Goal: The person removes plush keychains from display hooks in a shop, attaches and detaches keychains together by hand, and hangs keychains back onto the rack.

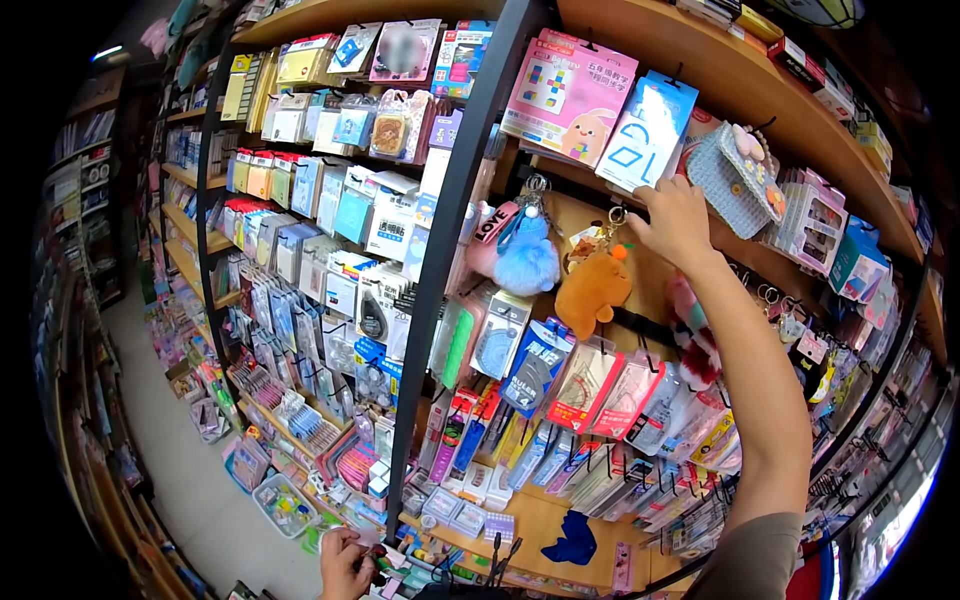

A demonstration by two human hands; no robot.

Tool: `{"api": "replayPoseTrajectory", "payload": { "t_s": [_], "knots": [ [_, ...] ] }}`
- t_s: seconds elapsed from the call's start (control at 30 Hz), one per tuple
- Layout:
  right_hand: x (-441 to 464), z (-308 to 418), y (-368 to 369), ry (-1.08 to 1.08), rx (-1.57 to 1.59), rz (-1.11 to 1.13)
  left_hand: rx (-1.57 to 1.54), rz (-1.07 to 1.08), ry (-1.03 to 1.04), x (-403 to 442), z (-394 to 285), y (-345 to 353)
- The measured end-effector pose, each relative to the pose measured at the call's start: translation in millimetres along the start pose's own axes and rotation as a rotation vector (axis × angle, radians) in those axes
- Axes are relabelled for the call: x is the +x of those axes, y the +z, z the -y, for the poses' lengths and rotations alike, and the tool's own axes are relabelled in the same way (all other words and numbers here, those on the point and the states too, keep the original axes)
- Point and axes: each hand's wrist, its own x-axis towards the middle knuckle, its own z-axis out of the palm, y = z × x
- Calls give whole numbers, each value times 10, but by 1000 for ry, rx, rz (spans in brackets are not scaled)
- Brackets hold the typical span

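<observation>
My right hand (672,228) is raised to the upper rack, its fingers curled at the lower right corner of a blue and white pack (648,128). Its thumb lies close to the metal ring of an orange-brown plush keychain (593,293); whatever the fingers grip is hidden. Left of that keychain hangs a blue pompom keychain (527,257). A crocheted light-blue pouch (735,182) is just right of my right hand. Low in the view, my left hand (343,565) is closed, with small dark and reddish bits at its fingertips that I cannot identify.
A black upright post (455,210) divides the racks. Packaged stationery hangs on hooks around the keychains, including a pink pack (568,95) and a ruler pack (537,367). A dark blue item (570,538) rests on the lower wooden shelf. A plastic bin (284,505) stands lower left.
</observation>
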Motion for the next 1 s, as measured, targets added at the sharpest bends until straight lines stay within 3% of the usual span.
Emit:
{"api": "replayPoseTrajectory", "payload": {
  "t_s": [0.07, 0.37, 0.47, 0.7, 1.0],
  "knots": [
    [32, 28, 29, 70, -41, 129, -1, 1, 6, 17, 24, -1],
    [70, 137, 6, 247, 343, 156, -34, 39, -22, 17, 78, -15],
    [169, 194, 29, 225, 222, 218, -51, 42, -18, 46, 113, -9],
    [270, 157, 525, 328, 475, 319, -58, 31, -22, 55, 148, -17],
    [220, 301, 558, 287, 355, 186, -27, 31, -52, 25, 194, -79]
  ]
}}
